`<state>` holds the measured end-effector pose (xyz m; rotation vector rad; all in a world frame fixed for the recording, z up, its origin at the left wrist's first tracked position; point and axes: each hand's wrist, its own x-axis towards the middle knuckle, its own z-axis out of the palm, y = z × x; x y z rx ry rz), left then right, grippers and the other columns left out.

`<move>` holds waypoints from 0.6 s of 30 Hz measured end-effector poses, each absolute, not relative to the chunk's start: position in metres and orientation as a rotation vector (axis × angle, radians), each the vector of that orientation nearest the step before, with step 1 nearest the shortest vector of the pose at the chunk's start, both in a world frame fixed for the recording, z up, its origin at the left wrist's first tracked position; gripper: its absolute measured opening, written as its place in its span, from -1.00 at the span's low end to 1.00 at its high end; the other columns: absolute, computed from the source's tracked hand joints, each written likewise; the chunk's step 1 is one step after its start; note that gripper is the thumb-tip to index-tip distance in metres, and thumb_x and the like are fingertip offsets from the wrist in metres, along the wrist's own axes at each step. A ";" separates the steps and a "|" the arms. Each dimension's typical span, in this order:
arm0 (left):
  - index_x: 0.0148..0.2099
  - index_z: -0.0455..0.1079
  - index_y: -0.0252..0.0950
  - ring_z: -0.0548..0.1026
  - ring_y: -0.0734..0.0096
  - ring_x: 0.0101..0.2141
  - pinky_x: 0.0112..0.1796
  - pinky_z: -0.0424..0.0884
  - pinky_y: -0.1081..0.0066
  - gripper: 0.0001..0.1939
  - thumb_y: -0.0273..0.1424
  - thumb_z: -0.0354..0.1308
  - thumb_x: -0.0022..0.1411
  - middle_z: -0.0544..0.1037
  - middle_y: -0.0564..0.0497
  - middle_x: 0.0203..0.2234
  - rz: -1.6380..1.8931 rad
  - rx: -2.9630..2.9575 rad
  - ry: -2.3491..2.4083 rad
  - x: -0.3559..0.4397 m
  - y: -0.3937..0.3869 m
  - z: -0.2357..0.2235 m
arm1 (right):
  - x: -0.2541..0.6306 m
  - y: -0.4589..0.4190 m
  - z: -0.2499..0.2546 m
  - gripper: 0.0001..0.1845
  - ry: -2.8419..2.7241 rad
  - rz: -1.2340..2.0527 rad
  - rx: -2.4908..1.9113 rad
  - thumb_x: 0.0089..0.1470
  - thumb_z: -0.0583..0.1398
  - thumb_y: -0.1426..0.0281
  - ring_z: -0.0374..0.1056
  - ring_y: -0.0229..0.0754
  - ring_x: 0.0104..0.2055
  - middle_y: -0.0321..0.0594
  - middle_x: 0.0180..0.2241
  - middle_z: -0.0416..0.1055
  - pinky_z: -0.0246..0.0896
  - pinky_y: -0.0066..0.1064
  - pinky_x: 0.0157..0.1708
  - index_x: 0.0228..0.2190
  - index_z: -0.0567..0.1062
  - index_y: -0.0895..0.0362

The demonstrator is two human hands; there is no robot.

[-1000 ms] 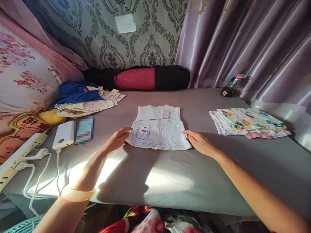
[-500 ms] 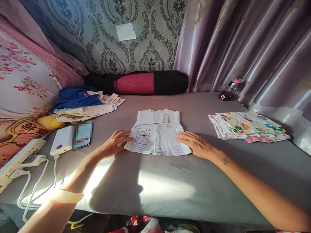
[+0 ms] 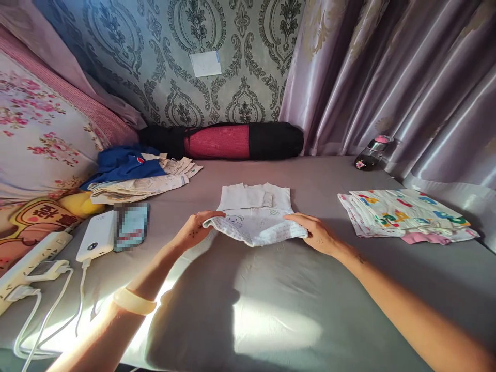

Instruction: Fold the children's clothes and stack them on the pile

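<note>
A small white baby garment (image 3: 253,209) with a bear print lies on the grey bed sheet (image 3: 271,299) in the middle of the view. Its lower hem is lifted off the sheet and curls toward the collar. My left hand (image 3: 196,231) grips the hem's left corner, fingers closed on the cloth. My right hand (image 3: 313,231) grips the right corner in the same way. Both forearms reach in from the lower edge; a pale bangle (image 3: 134,302) sits on the left wrist.
A folded stack of colourful printed cloths (image 3: 403,214) lies to the right. A pile of unfolded clothes (image 3: 135,173) lies at the left, with a power bank (image 3: 96,236), a phone (image 3: 132,226) and a power strip (image 3: 33,256) nearer. A black-and-red roll (image 3: 228,140) rests against the wall; a bottle (image 3: 370,153) stands by the curtain.
Both hands, which rested flat beside the garment's lower corners, have closed on them and raised the hem off the sheet, turning it up toward the collar.
</note>
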<state>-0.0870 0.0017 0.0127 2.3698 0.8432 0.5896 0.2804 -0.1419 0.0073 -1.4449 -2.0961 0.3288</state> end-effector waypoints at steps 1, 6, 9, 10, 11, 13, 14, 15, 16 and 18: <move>0.08 0.46 -0.27 0.54 0.22 -0.05 0.00 0.40 0.33 -0.51 -0.47 -0.03 0.13 0.60 -0.07 -0.06 0.621 2.318 0.906 -0.083 0.003 0.014 | 0.280 -0.138 0.007 -0.35 -2.061 0.321 -1.461 0.01 0.06 0.64 0.42 -0.13 0.07 -0.19 0.07 0.46 0.34 -0.30 0.05 0.12 0.43 0.02; 0.07 0.48 -0.29 0.53 0.20 -0.07 0.01 0.37 0.34 -0.51 -0.40 -0.01 0.10 0.61 -0.07 -0.08 0.758 2.214 1.024 -0.065 0.017 0.014 | 0.282 -0.116 0.004 -0.19 -1.942 0.188 -1.534 -0.19 0.00 0.74 0.42 -0.15 0.04 -0.23 0.02 0.48 0.33 -0.32 0.02 0.09 0.42 -0.01; 0.03 0.49 -0.31 0.53 0.21 -0.09 -0.03 0.38 0.38 -0.55 -0.38 0.00 0.13 0.61 -0.07 -0.09 0.852 2.191 1.033 -0.055 0.026 0.011 | 0.283 -0.104 0.003 -0.26 -1.888 0.127 -1.573 -0.13 0.01 0.72 0.43 -0.14 0.01 -0.21 -0.01 0.49 0.34 -0.35 -0.03 0.07 0.43 0.01; 0.03 0.49 -0.32 0.53 0.21 -0.09 -0.05 0.37 0.39 -0.57 -0.37 0.01 0.14 0.61 -0.07 -0.10 0.884 2.181 1.032 -0.053 0.029 0.009 | 0.283 -0.101 0.003 -0.29 -1.872 0.114 -1.588 -0.10 0.02 0.70 0.44 -0.13 0.00 -0.20 -0.02 0.50 0.34 -0.35 -0.05 0.06 0.44 0.01; 0.02 0.48 -0.32 0.53 0.22 -0.10 -0.05 0.37 0.39 -0.58 -0.36 0.01 0.16 0.61 -0.07 -0.10 0.909 2.170 1.029 -0.050 0.032 0.008 | 0.284 -0.097 0.003 -0.33 -1.858 0.104 -1.600 -0.07 0.02 0.68 0.44 -0.12 0.00 -0.20 -0.03 0.50 0.34 -0.34 -0.06 0.05 0.44 0.02; 0.02 0.48 -0.32 0.52 0.23 -0.11 -0.05 0.36 0.39 -0.59 -0.36 0.01 0.16 0.60 -0.07 -0.11 0.939 2.145 1.030 -0.045 0.039 0.005 | 0.284 -0.089 0.003 -0.39 -1.835 0.089 -1.614 -0.02 0.03 0.65 0.43 -0.11 0.00 -0.19 -0.03 0.50 0.34 -0.33 -0.06 0.04 0.45 0.03; 0.03 0.47 -0.32 0.52 0.23 -0.11 -0.05 0.36 0.39 -0.58 -0.36 0.01 0.16 0.60 -0.07 -0.11 0.952 2.130 1.037 -0.042 0.043 0.003 | 0.285 -0.085 0.002 -0.42 -1.824 0.086 -1.615 0.01 0.03 0.64 0.43 -0.11 0.01 -0.19 -0.02 0.50 0.33 -0.33 -0.05 0.04 0.45 0.03; 0.03 0.47 -0.32 0.52 0.23 -0.12 -0.06 0.36 0.39 -0.58 -0.35 0.01 0.17 0.60 -0.07 -0.10 0.966 2.114 1.048 -0.039 0.047 0.001 | 0.286 -0.080 0.002 -0.44 -1.815 0.083 -1.613 0.03 0.04 0.63 0.42 -0.10 0.02 -0.18 -0.01 0.50 0.32 -0.32 -0.03 0.04 0.45 0.04; 0.03 0.47 -0.32 0.52 0.24 -0.13 -0.07 0.36 0.39 -0.58 -0.34 0.01 0.17 0.60 -0.07 -0.11 0.978 2.102 1.064 -0.036 0.052 -0.001 | 0.287 -0.076 0.001 -0.46 -1.805 0.079 -1.615 0.05 0.04 0.62 0.41 -0.10 0.04 -0.17 0.00 0.49 0.31 -0.32 -0.02 0.04 0.45 0.05; 0.02 0.47 -0.32 0.51 0.27 -0.17 -0.10 0.36 0.40 -0.59 -0.32 0.00 0.19 0.60 -0.05 -0.15 0.986 2.089 1.118 -0.028 0.062 -0.005 | 0.289 -0.066 -0.001 -0.47 -1.792 0.073 -1.650 0.05 0.03 0.62 0.40 -0.09 0.05 -0.15 0.02 0.48 0.29 -0.32 -0.02 0.03 0.45 0.07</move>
